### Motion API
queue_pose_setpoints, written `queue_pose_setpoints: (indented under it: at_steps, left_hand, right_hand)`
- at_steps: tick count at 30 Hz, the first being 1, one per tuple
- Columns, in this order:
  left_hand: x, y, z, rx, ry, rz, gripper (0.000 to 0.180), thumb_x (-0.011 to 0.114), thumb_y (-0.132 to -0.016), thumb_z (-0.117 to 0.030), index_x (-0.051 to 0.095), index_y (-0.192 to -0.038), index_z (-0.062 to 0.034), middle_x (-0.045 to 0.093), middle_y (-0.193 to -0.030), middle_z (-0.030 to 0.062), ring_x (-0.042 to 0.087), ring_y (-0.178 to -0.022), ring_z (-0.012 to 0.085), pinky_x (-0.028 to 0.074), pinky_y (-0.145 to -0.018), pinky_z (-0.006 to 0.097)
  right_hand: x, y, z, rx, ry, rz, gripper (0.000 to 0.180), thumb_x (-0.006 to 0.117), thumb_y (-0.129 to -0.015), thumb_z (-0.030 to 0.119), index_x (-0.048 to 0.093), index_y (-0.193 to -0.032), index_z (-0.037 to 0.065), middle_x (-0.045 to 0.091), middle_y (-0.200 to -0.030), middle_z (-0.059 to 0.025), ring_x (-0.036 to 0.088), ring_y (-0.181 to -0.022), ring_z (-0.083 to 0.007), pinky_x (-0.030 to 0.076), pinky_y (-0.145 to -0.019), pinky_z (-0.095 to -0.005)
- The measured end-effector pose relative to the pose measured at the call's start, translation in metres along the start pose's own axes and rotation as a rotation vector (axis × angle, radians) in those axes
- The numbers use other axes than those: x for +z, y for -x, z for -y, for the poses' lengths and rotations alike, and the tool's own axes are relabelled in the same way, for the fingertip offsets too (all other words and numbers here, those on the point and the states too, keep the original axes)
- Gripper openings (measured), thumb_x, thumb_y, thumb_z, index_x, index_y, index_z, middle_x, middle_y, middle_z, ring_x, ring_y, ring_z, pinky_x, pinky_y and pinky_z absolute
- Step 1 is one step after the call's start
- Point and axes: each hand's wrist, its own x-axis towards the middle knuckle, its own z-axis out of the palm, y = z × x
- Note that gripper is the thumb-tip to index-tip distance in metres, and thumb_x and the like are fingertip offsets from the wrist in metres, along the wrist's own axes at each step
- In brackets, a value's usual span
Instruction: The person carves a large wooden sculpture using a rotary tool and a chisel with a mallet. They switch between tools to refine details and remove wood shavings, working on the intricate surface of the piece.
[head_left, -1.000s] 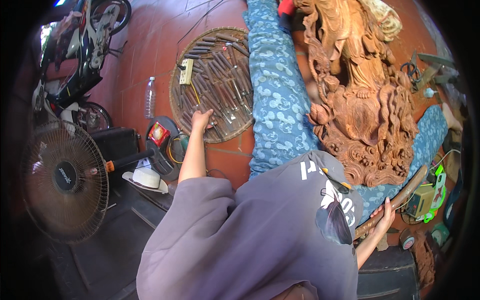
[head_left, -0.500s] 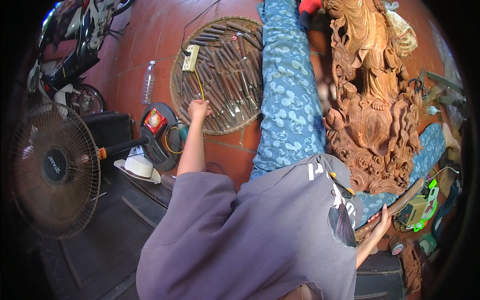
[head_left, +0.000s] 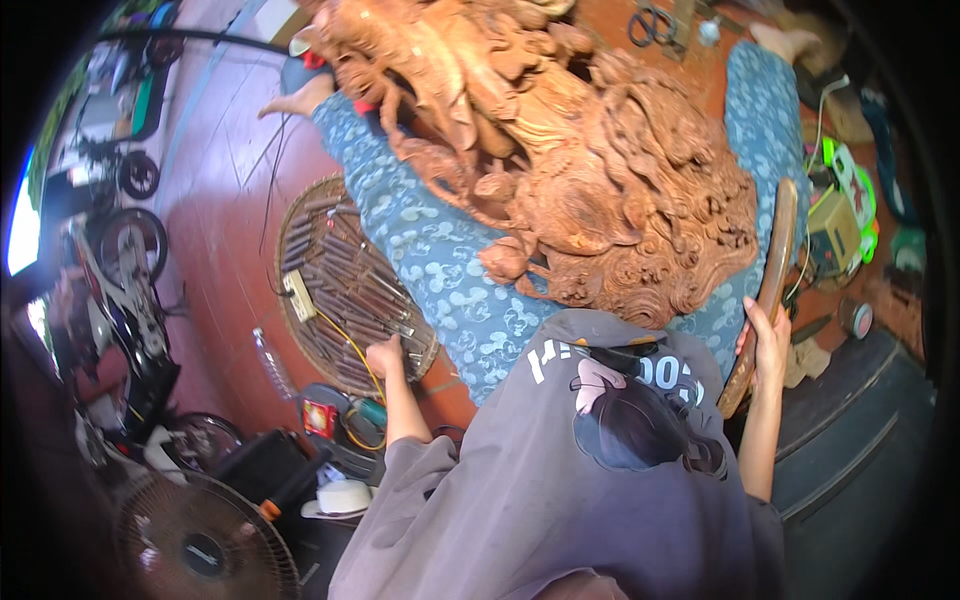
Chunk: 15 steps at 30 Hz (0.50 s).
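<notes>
My left hand [head_left: 384,357] is at the near edge of a round woven tray [head_left: 345,385], its fingers closed; whatever they hold is hidden. Many wood-handled carving chisels [head_left: 335,240] lie crowded together in the tray. My right hand [head_left: 768,345] is wrapped round a long, slightly curved wooden stick [head_left: 775,255], which points up and away beside my right leg. Between my legs lies a large carved wooden statue [head_left: 590,200] with deep scrolls and folds, its base close to my lap. Neither hand touches the statue.
A power strip [head_left: 298,296] with a yellow cord lies on the tray's left part. A plastic bottle [head_left: 270,362], a fan [head_left: 205,550], a pale hat [head_left: 342,497] and a motorbike [head_left: 130,340] are at left. At right are a small cream-coloured box [head_left: 832,230] and a tape roll [head_left: 855,318].
The whole view has swung, so the statue and tray appear further left and tilted. The stick in my right hand stands more upright. My left hand remains at the tray's near edge.
</notes>
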Motion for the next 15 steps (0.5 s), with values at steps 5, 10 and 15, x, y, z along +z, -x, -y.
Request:
queue_pose_setpoints:
  at_steps: [5,10,15]
  left_hand:
    - [-0.045,-0.027,0.015,-0.252,0.65,0.791,0.008,0.061,-0.083,-0.01,0.061,-0.082,-0.0027,0.059,-0.062,0.0044,0.045,-0.043,0.0066,0.037,-0.036,0.017]
    - [-0.112,0.032,-0.016,0.065,0.969,0.593,0.009,0.056,-0.085,-0.004,0.055,-0.089,0.0044,0.064,-0.088,0.0153,0.066,-0.072,0.0246,0.061,-0.069,0.033]
    - [-0.227,0.074,-0.125,0.337,0.848,0.481,0.035,0.054,-0.09,-0.032,0.059,-0.097,0.0015,0.065,-0.081,0.0128,0.067,-0.079,0.0243,0.055,-0.074,0.031]
  right_hand:
    - [-0.007,0.004,-0.006,0.047,-0.058,-0.001,0.027,0.069,-0.084,0.027,0.049,-0.087,0.008,0.048,-0.057,0.0015,0.048,-0.041,-0.0081,0.04,-0.036,-0.0219]
    - [-0.003,0.004,-0.006,0.066,-0.091,0.024,0.024,0.067,-0.084,0.023,0.051,-0.091,0.007,0.048,-0.058,0.0013,0.048,-0.042,-0.0072,0.039,-0.037,-0.0214]
    - [-0.003,0.005,0.0,0.066,-0.061,0.04,0.024,0.067,-0.084,0.021,0.052,-0.091,0.005,0.048,-0.058,0.0005,0.048,-0.042,-0.0075,0.04,-0.038,-0.0216]
